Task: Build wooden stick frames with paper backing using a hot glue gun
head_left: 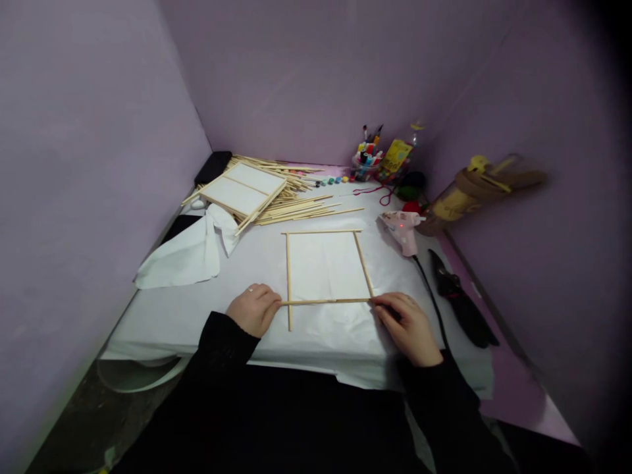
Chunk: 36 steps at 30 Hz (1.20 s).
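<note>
My left hand (254,311) pinches the left end of a thin wooden stick (320,302) that lies crosswise near me. At its other end, the fingers of my right hand (407,327) close on the near right corner, where this stick meets the right-hand stick (364,264). Together with the left stick (289,270) and the far stick (323,232), it outlines a square around a white panel (320,266). The left stick runs past the crosswise one toward me. Whether the sticks are joined at the corners I cannot tell.
A pink glue gun (402,232) with a lit red light lies to the right, its cord trailing toward me. Behind are a finished-looking framed panel (241,187) and many loose sticks (306,209). Pliers-like dark tools (461,303), a pen cup (368,161) and cut paper (185,257) surround.
</note>
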### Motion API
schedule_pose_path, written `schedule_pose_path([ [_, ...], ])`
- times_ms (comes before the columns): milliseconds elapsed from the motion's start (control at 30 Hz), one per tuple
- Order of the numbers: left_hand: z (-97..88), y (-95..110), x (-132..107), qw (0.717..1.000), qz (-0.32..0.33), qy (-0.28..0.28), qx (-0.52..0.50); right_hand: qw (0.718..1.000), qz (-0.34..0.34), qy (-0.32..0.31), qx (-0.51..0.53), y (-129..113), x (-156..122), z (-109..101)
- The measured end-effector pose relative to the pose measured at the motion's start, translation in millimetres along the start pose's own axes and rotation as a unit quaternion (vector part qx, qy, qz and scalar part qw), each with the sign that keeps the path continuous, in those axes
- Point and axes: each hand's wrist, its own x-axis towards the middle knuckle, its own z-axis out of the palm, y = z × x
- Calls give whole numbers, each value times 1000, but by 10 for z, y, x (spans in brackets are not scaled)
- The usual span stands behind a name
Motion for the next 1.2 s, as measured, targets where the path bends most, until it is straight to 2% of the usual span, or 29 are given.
schedule_pose_path([
  [200, -80, 77, 8, 999, -23, -36, 18, 1000, 13, 0, 13, -18, -4, -9],
  [367, -111, 31, -25, 996, -43, -63, 50, 996, 60, 27, 52, -33, -10, -14],
  [467, -159, -7, -51, 998, -35, -22, 56, 995, 66, 61, 51, -53, -28, -41],
  [567, -237, 34, -55, 999, -19, 26, 43, 995, 41, 83, 25, -113, -58, -83],
  [700, -302, 192, 3, 998, -5, 63, 8, 998, -17, 61, 21, -245, -72, -116],
  [800, -268, 272, 49, 997, -5, 73, -11, 998, -35, 53, 27, -301, -53, -150],
  [933, -112, 309, 42, 992, -65, 96, -47, 998, -29, 47, 8, -193, -36, -306],
  [1000, -6, 324, 17, 992, -90, 61, -57, 999, -26, 45, -1, -72, -41, -407],
  [1067, 92, 336, -5, 993, -103, -9, -62, 999, -23, 34, -5, 48, -49, -477],
  [1133, 157, 336, -17, 989, -116, -68, -61, 1000, -19, 14, -2, 130, -49, -492],
  [1200, 179, 319, -15, 986, -118, -101, -63, 1000, -18, -2, 2, 159, -38, -455],
])
